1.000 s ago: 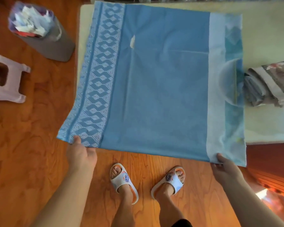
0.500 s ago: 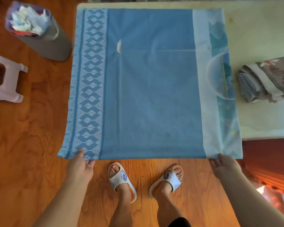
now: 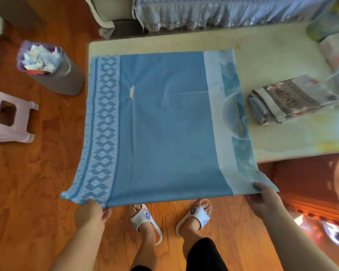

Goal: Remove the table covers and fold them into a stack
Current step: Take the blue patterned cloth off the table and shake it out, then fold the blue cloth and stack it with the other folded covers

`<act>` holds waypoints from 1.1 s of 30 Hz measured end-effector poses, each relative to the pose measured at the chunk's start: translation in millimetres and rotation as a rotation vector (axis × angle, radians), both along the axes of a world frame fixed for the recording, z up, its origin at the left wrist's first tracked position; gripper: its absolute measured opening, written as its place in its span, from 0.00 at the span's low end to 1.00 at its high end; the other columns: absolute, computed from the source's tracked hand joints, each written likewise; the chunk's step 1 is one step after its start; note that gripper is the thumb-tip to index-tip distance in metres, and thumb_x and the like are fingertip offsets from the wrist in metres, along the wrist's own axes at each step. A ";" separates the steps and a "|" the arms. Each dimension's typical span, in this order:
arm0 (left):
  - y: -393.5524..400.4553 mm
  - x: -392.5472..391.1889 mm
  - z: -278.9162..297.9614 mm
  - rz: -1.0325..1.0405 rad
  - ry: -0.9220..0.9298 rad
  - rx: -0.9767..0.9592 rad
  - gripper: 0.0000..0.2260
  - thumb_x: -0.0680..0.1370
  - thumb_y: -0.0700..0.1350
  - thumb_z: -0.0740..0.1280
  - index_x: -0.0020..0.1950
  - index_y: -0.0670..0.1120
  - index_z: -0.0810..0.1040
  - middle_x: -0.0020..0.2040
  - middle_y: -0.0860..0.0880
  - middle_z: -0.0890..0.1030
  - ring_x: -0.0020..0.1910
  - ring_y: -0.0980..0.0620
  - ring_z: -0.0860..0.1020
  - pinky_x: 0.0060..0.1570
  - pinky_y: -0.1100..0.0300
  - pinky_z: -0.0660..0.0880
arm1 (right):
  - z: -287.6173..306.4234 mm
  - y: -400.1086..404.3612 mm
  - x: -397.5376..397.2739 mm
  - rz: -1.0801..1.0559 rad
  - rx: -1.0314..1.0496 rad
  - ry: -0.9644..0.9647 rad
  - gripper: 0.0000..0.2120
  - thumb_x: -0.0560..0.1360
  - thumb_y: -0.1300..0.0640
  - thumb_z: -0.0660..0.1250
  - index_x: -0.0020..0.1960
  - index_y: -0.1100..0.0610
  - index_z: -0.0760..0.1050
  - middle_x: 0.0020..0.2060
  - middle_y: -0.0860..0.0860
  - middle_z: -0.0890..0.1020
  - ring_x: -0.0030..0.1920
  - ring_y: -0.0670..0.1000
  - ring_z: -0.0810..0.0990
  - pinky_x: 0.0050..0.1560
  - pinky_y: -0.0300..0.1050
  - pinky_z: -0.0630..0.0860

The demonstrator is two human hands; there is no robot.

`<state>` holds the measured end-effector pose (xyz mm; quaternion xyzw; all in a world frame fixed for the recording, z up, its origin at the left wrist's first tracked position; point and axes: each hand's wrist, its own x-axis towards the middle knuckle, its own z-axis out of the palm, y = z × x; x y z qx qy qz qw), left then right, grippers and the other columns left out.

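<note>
A blue table cover (image 3: 164, 130) with a patterned band on its left and a pale band on its right lies spread over the cream table (image 3: 272, 55), its near part hanging past the table's front edge. My left hand (image 3: 91, 211) pinches the near left corner. My right hand (image 3: 262, 200) pinches the near right corner. Both hold the near edge stretched above the floor. A folded stack of covers (image 3: 294, 99) rests on the table to the right of the blue cover.
A grey bin (image 3: 53, 69) full of paper stands on the wooden floor at the left, with a pale plastic stool (image 3: 8, 118) nearer. My feet in white slippers (image 3: 145, 220) stand under the cover's near edge. A draped bed or sofa (image 3: 223, 10) runs behind the table.
The cover's far edge has slid toward me across the table, uncovering more cream surface behind it. Both hands keep their hold on the near corners, now drawn lower and nearer to me.
</note>
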<state>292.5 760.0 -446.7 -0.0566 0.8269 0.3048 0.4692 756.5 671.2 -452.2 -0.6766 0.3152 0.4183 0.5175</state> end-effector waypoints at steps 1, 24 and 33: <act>-4.5 -1.1 9.7 0.000 0.032 -0.001 0.09 0.85 0.42 0.56 0.60 0.45 0.75 0.35 0.43 0.82 0.24 0.49 0.80 0.28 0.58 0.77 | 9.8 -4.9 -0.3 0.008 -0.017 -0.001 0.17 0.78 0.64 0.66 0.66 0.58 0.75 0.54 0.57 0.84 0.48 0.56 0.85 0.41 0.53 0.84; 170.7 38.2 164.6 0.218 -0.313 0.253 0.15 0.86 0.42 0.50 0.45 0.38 0.70 0.67 0.41 0.78 0.63 0.46 0.80 0.57 0.55 0.77 | 124.5 209.0 79.4 0.371 0.021 -0.279 0.15 0.77 0.60 0.55 0.60 0.61 0.75 0.43 0.58 0.81 0.27 0.51 0.82 0.23 0.42 0.77; 343.0 53.7 81.3 -0.225 -0.155 0.214 0.18 0.83 0.52 0.54 0.63 0.41 0.73 0.58 0.42 0.78 0.54 0.42 0.79 0.53 0.46 0.76 | 100.1 377.7 68.1 0.540 0.006 -0.398 0.08 0.80 0.55 0.59 0.47 0.59 0.72 0.38 0.57 0.78 0.33 0.56 0.80 0.36 0.47 0.79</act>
